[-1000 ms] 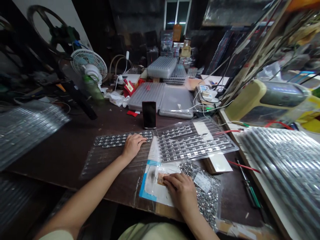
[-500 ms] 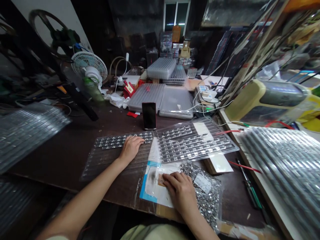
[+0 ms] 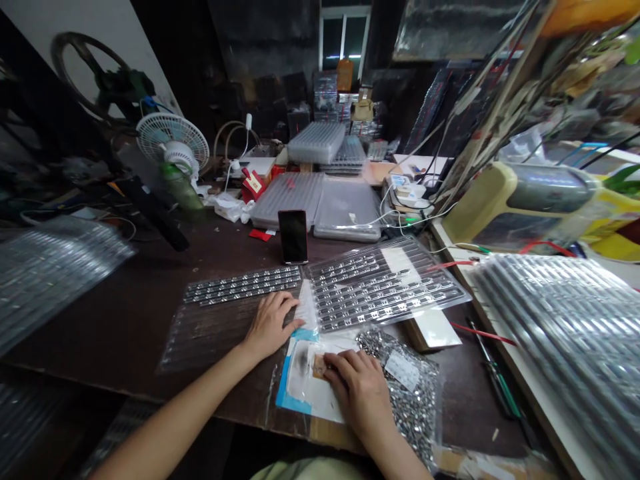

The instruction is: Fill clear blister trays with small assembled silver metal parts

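Observation:
My left hand (image 3: 271, 325) is over the right edge of a clear ribbed plastic tray (image 3: 215, 330), its thumb and fingers apart, with nothing visible in them. Rows of small shiny metal parts (image 3: 240, 283) lie along that tray's far side. My right hand (image 3: 364, 392) rests with curled fingers, thumb and fingertips together at a small brown patch (image 3: 319, 365) on a white sheet with blue tape (image 3: 281, 393). Whatever those fingertips hold is too small to make out. Beside this hand lies a clear bag of small metal pieces (image 3: 415, 407).
A second clear tray (image 3: 390, 287) with rows of metal parts lies tilted on a white block (image 3: 435, 330). A phone (image 3: 293, 237) stands behind the trays. Stacked ribbed trays (image 3: 570, 320) and a green-handled screwdriver (image 3: 505, 393) are at right. More trays (image 3: 60, 267) sit at left, near a fan (image 3: 173, 143).
My left hand has come off the rows of metal parts, moved nearer to me and spread its thumb from the fingers. My right hand stays at the brown patch. The view shifts slightly.

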Demonstrator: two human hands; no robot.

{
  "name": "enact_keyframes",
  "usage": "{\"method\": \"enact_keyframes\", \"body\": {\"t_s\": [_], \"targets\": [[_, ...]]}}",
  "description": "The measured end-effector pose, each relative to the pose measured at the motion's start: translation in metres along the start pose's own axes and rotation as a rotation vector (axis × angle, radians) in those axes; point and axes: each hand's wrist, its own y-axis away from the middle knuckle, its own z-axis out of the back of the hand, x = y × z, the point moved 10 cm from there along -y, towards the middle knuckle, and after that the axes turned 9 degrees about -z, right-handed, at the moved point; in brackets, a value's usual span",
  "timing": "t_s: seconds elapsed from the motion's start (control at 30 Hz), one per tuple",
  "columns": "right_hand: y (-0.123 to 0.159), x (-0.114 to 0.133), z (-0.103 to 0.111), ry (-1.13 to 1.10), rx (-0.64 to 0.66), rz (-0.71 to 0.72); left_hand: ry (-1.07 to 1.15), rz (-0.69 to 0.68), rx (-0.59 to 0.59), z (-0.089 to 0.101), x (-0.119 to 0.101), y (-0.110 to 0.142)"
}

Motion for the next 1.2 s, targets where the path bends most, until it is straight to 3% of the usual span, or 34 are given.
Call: {"method": "enact_keyframes", "body": {"t_s": [0.27,0.37,0.5,0.6,0.7,0.77,0.93,1.1,1.2], "targets": [[0.005,-0.015,0.025,0.134,-0.047,0.044,0.022,0.115,-0.021,-0.007,0.011,-0.086],[0.006,-0.025,0.026,0.28,-0.007,0.106,0.065,0.129,-0.032,-0.01,0.015,-0.098],[0.012,-0.029,0.018,0.437,0.062,0.187,0.138,0.188,-0.098,0.007,0.023,-0.077],[0.017,-0.027,0.024,0.429,-0.012,0.191,0.454,0.278,-0.127,0.015,0.025,-0.039],[0.02,-0.024,0.029,0.37,-0.051,0.186,0.878,0.415,-0.029,-0.003,0.011,0.006],[0.018,-0.025,0.029,0.332,-0.03,0.17,0.985,0.471,0.03,-0.016,-0.004,0.03],[0.011,-0.028,0.029,0.234,-0.018,0.139,0.81,0.457,-0.023,-0.027,-0.034,0.051],[0.007,-0.029,0.034,0.147,-0.068,0.091,0.602,0.248,-0.069,-0.025,-0.064,0.042],[0.005,-0.031,0.044,0.041,-0.103,0.038,0.556,0.181,-0.073,-0.026,-0.071,0.042]]}}
